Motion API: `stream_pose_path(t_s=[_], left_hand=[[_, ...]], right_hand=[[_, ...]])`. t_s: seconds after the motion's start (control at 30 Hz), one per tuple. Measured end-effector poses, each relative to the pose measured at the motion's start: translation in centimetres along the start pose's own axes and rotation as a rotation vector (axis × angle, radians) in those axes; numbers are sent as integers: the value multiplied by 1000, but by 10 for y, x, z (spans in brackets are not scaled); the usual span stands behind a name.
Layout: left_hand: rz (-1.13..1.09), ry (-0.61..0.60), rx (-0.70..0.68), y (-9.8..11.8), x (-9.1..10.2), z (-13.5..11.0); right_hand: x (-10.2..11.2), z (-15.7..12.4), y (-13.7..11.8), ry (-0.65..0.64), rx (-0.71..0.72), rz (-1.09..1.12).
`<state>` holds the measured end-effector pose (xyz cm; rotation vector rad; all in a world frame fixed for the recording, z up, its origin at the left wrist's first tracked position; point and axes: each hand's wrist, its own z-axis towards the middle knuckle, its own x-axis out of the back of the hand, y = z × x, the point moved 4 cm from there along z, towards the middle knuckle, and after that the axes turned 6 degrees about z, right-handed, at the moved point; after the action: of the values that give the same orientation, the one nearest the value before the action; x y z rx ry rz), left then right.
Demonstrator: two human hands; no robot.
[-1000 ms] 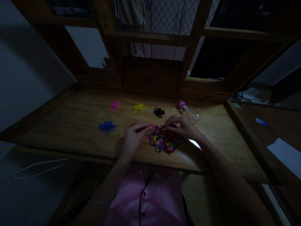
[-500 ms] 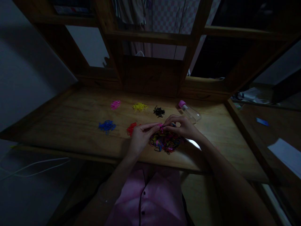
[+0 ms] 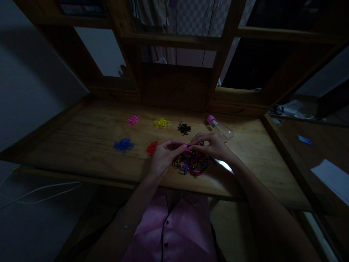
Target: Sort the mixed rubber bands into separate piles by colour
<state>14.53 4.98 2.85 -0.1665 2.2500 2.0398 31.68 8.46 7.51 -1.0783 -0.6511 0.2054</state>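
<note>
My left hand [image 3: 166, 155] and my right hand [image 3: 209, 145] meet over a mixed pile of small coloured loops [image 3: 193, 165] that look like rubber bands. A pink rubber band [image 3: 188, 148] shows at the left fingertips, which are pinched on it. The right thumb and forefinger are closed close beside it; what they grip is too small and dark to make out. Just beyond the left hand lies a red pile [image 3: 152, 148], partly covered by that hand. A black pile [image 3: 184, 128] sits behind the fingers.
Farther left are a yellow pile [image 3: 161, 123], a pink pile [image 3: 133, 120] and a blue pile [image 3: 123, 145]. A clear bottle with a pink cap [image 3: 221, 130] lies beyond my right hand. Wooden shelving [image 3: 174, 87] rises along the back of the desk [image 3: 89, 145].
At my fingertips the pink band has shifted, with more of it sticking out below them. Both hands stay over the mixed pile, and the view has tilted very slightly.
</note>
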Motion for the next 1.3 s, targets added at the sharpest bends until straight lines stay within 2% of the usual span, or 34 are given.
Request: stream_pose_path(t_s=[0.33, 0.53, 0.73, 0.8, 0.9, 1.03, 1.13, 1.3], left_hand=[[-131, -70, 102, 2, 1, -1], [-52, -20, 72, 5, 7, 0], [133, 49, -78, 13, 4, -4], [218, 27, -128, 14, 3, -5], [375, -69, -164, 15, 0, -7], [669, -170, -257, 19, -7, -12], [856, -175, -335, 24, -11, -14], [1021, -162, -419, 28, -14, -12]], right_hand=[[4, 0, -4, 19, -35, 7], [8, 0, -7, 67, -72, -37], [8, 0, -5, 131, -55, -45], [10, 0, -3, 164, -50, -35], [16, -1, 2, 223, -49, -19], [20, -2, 5, 260, -49, -16], [20, -2, 5, 266, -58, -11], [21, -2, 4, 262, -73, -23]])
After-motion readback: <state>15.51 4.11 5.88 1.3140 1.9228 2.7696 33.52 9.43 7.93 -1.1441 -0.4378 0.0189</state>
